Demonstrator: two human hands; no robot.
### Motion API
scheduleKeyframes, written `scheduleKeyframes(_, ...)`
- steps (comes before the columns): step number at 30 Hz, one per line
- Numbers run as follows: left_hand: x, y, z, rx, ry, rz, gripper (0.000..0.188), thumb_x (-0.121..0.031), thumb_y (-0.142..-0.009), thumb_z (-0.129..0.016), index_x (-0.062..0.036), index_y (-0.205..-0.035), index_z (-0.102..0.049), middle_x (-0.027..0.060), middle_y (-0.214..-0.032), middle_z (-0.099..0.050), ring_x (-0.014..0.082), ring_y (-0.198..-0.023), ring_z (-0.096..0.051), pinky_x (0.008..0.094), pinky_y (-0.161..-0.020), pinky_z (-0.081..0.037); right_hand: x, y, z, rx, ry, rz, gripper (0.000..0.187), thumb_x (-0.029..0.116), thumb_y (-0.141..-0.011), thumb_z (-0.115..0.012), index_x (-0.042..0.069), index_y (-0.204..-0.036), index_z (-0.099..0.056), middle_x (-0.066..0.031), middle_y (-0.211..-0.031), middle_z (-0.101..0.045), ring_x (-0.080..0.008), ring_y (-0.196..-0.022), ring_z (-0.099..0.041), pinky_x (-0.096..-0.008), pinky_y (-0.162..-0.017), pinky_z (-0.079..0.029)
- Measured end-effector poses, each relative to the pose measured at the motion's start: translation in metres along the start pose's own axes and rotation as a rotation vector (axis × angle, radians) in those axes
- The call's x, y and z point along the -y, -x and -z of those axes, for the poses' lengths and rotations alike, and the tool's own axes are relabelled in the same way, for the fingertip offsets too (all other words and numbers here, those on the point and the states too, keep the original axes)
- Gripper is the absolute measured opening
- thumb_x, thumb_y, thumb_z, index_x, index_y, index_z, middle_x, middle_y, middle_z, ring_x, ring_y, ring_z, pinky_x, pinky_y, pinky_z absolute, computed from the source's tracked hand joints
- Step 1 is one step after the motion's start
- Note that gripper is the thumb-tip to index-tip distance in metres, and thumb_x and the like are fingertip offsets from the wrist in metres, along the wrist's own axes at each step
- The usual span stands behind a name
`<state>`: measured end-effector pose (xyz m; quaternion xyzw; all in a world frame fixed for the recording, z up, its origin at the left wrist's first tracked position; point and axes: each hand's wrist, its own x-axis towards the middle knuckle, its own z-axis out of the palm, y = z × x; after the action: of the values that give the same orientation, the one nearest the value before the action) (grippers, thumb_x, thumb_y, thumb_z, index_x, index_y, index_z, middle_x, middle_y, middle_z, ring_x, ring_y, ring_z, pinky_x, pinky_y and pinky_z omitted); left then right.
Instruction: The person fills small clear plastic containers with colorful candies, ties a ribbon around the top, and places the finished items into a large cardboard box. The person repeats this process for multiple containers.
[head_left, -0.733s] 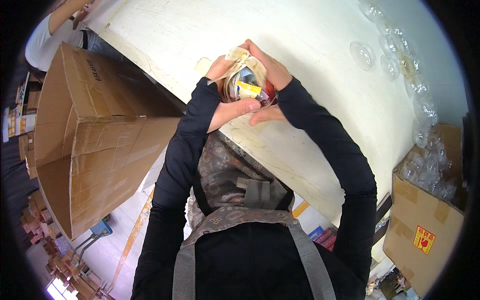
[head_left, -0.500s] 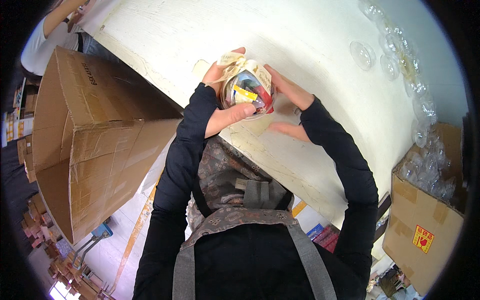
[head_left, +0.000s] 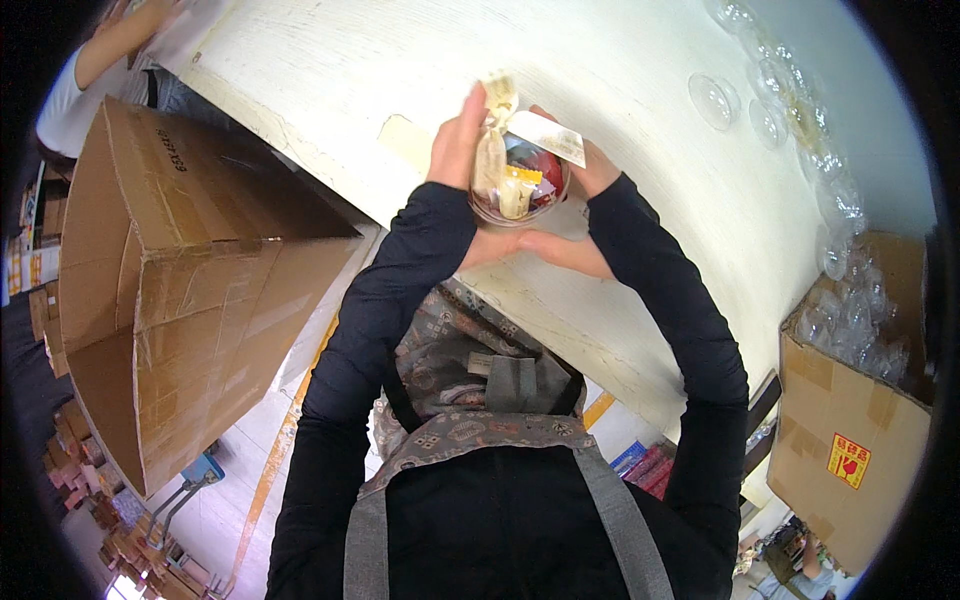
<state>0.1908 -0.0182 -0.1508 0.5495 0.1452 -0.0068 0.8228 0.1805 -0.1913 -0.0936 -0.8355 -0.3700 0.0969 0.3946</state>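
Note:
Both my hands cup a clear plastic ball (head_left: 545, 195) over the white table. Inside it sit small wrapped sweets, one with a yellow and white wrapper (head_left: 518, 192), and something red. A cream ribbon (head_left: 491, 158) runs over the ball's left side and stands up at its top. From its upper right a pale paper tag (head_left: 548, 136) sticks out. My left hand (head_left: 459, 150) is wrapped round the left side, its thumb under the near edge. On the other side my right hand (head_left: 592, 185) grips the ball, its thumb stretched towards the left one. Some fingertips are hidden.
Clear plastic half-shells (head_left: 713, 101) lie along the right side of the table (head_left: 640, 60). More fill a cardboard box (head_left: 850, 420) at the right. A large open carton (head_left: 205, 330) stands left of the table. Another person's arm (head_left: 115, 45) reaches in at the far left.
The ball has moved slightly right and turned, with its tag swinging right. My right hand has closed in on it, and my left hand has shifted along with it.

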Motion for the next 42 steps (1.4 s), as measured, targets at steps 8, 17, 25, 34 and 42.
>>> scheduleKeyframes(8,-0.008,0.041,0.004,0.221,-0.72,-0.689,0.079,-0.032,-0.065,-0.069,-0.002,-0.13,-0.036,0.0202,-0.111,-0.051,0.0298,-0.099,-0.05,0.0336,-0.086,-0.04,0.011,0.003,0.013,-0.092,0.168,-0.016,0.08,0.044,-0.064,-0.075,0.001,-0.123,-0.043,-0.0205,-0.098,-0.06,-0.0276,-0.086,-0.063,-0.0332,-0.073,-0.052)
scheduleKeyframes(17,-0.005,0.041,0.001,0.179,-0.903,-0.793,0.101,-0.02,-0.053,-0.075,-0.008,-0.139,-0.024,0.0245,-0.112,-0.048,0.0395,-0.102,-0.049,0.0386,-0.089,-0.041,0.01,0.009,0.014,-0.064,-0.062,-0.175,0.064,0.026,-0.063,-0.079,0.009,-0.114,-0.043,-0.0144,-0.11,-0.061,-0.0266,-0.107,-0.057,-0.0376,-0.092,-0.044)
scheduleKeyframes(25,-0.007,0.061,-0.007,0.041,-0.904,-0.899,0.097,-0.022,-0.054,-0.079,-0.0048,-0.135,-0.029,0.0242,-0.109,-0.05,0.0375,-0.101,-0.052,0.0385,-0.088,-0.042,-0.001,-0.001,0.014,-0.005,-0.094,-0.202,0.067,0.026,-0.064,-0.079,0.008,-0.116,-0.041,-0.0154,-0.111,-0.059,-0.0264,-0.109,-0.056,-0.0377,-0.094,-0.042)
scheduleKeyframes(34,0.033,0.01,0.025,0.229,-0.767,-0.588,0.089,-0.011,-0.062,-0.074,-0.0037,-0.136,-0.025,0.0243,-0.118,-0.044,0.035,-0.107,-0.047,0.0388,-0.092,-0.039,-0.013,-0.003,0.005,-0.013,-0.161,-0.131,0.076,0.027,-0.064,-0.08,0.006,-0.123,-0.037,-0.0173,-0.116,-0.054,-0.0276,-0.11,-0.054,-0.0394,-0.094,-0.042)
scheduleKeyframes(42,-0.009,0.031,0.019,0.392,-0.639,-0.444,0.101,-0.008,-0.062,-0.075,-0.0082,-0.142,-0.014,0.0244,-0.13,-0.037,0.0357,-0.123,-0.036,0.0398,-0.101,-0.031,-0.019,0.005,-0.004,-0.057,-0.235,-0.075,0.084,0.028,-0.064,-0.081,0.005,-0.129,-0.033,-0.0191,-0.121,-0.049,-0.0286,-0.112,-0.052,-0.0408,-0.094,-0.042)
